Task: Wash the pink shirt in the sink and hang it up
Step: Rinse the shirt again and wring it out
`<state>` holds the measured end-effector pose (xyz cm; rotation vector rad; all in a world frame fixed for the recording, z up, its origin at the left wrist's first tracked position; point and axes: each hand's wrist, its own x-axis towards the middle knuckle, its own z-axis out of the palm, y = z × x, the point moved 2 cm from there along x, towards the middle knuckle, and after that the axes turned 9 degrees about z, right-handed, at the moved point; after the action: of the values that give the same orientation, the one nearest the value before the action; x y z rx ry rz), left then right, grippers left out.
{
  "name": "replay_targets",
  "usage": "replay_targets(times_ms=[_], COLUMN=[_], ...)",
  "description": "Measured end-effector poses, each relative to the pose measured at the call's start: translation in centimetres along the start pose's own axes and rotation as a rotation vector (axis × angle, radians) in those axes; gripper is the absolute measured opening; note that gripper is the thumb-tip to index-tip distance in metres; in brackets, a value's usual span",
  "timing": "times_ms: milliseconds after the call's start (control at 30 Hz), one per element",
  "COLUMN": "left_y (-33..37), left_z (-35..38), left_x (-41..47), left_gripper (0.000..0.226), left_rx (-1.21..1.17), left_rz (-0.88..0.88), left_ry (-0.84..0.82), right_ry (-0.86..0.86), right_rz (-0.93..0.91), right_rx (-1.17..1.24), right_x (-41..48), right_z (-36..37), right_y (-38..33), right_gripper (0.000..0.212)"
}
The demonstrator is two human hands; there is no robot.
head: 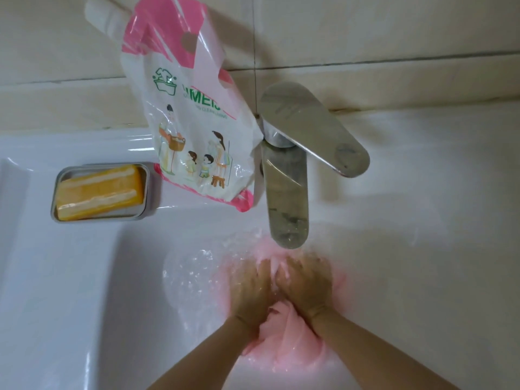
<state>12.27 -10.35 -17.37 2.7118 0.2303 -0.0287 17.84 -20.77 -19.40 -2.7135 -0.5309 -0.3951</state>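
Observation:
The pink shirt (284, 342) lies bunched and wet in the white sink (84, 291), under foamy water below the tap's spout. My left hand (249, 289) and my right hand (305, 282) sit side by side on top of it, fingers curled into the cloth and gripping it. Both hands are partly under the water, and most of the shirt is hidden beneath them.
A chrome tap (287, 192) with a wide lever (309, 128) reaches over the basin. A white and pink detergent pouch (188, 114) leans on the tiled wall to its left. An orange soap bar (98, 192) lies in a grey dish (149, 190) on the left rim.

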Motion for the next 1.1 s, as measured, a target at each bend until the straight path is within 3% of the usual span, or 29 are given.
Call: replay_targets(times_ms=[67, 133, 200, 267, 400, 467, 500, 533, 600, 700, 833, 933, 1100], left_y=[0.2, 0.3, 0.5, 0.8, 1.5, 1.9, 1.9, 1.7, 1.2, 0.7, 0.9, 0.9, 0.7], left_z=[-1.2, -1.7, -2.4, -3.4, -8.2, -10.0, -10.2, -9.7, -8.7, -5.6, -2.5, -1.3, -0.3], left_x=[0.9, 1.9, 2.1, 2.8, -0.1, -2.3, -3.2, -3.8, -4.4, -4.8, -5.2, -4.7, -3.6], left_gripper=[0.061, 0.048, 0.036, 0.030, 0.040, 0.039, 0.037, 0.035, 0.052, 0.064, 0.054, 0.051, 0.022], left_rx=[-0.050, -0.146, 0.013, -0.051, -0.483, -0.723, -0.789, -0.757, -0.357, -0.017, 0.003, 0.079, 0.164], left_rz=[-0.087, -0.149, -0.148, -0.137, -0.037, -0.141, -0.217, -0.280, -0.282, -0.132, -0.034, -0.019, 0.003], left_ry=[-0.151, -0.182, -0.232, -0.195, -0.062, 0.013, 0.056, 0.107, 0.123, -0.025, -0.045, -0.081, 0.101], right_ry=[-0.034, -0.062, -0.157, -0.251, -0.388, -0.424, -0.398, -0.351, -0.297, -0.453, -0.506, -0.382, -0.174], right_rz=[0.076, 0.145, 0.223, 0.360, 0.556, 0.538, 0.483, 0.394, 0.203, 0.107, 0.007, 0.015, -0.030], right_rx=[0.036, 0.076, 0.095, 0.222, 0.656, 0.738, 0.660, 0.508, 0.204, 0.085, 0.094, 0.079, 0.090], right_x=[0.6, 1.4, 2.4, 3.0, 2.8, 2.0, 1.4, 0.8, -0.3, -1.1, -2.9, -3.4, -1.9], right_z=[0.0, -0.4, -1.1, -2.4, -7.4, -10.1, -10.9, -11.3, -10.5, -8.1, -5.7, -4.7, -2.9], right_y=[-0.2, -0.7, -1.3, -1.9, -2.1, -2.2, -2.1, -2.0, -1.6, -0.8, -0.4, -0.4, -0.6], right_gripper=[0.034, 0.033, 0.040, 0.046, 0.040, 0.042, 0.045, 0.048, 0.052, 0.057, 0.051, 0.043, 0.032])
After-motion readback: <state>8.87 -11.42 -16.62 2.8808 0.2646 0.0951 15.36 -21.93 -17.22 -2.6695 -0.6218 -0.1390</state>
